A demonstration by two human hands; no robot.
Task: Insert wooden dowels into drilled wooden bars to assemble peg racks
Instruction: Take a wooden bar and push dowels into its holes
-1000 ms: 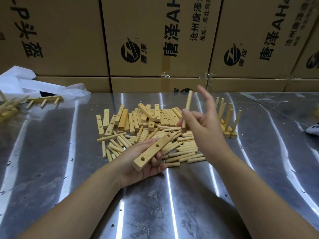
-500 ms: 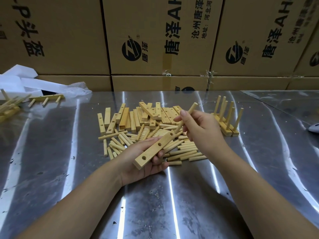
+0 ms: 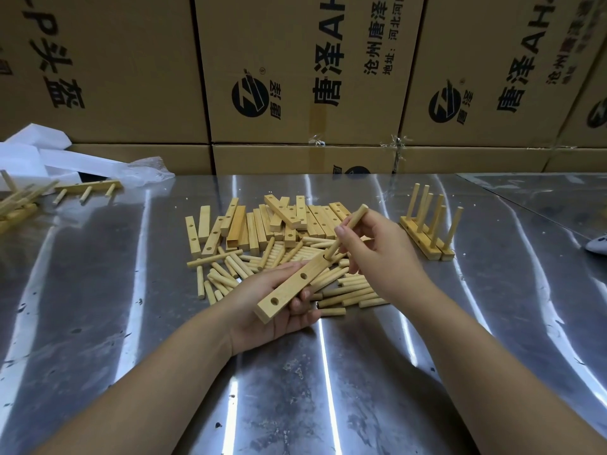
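At centre frame the left hand (image 3: 272, 310) grasps a bar (image 3: 295, 284) from beneath, fingers curled round its near half, drilled face up; the bar's long axis runs from lower left up toward the right. The right hand (image 3: 377, 254), just above and to the right of the bar's far end, has its grip closed on a dowel (image 3: 348, 231), pinching the shaft between thumb and fingers. The dowel leans up and to the right, and its lower tip sits at the mouth of the far hole (image 3: 326, 256); how deep it has entered I cannot tell. The coming push, as I judge it, goes down along the dowel's own axis toward the lower left, with the left grip bracing the bar against it. The middle hole (image 3: 303, 276) and near hole (image 3: 274, 302) are empty. Loose dowels (image 3: 348, 290) and bars (image 3: 262, 224) lie heaped on the table (image 3: 98, 290) behind the hands, and a finished rack (image 3: 427, 238) stands at right
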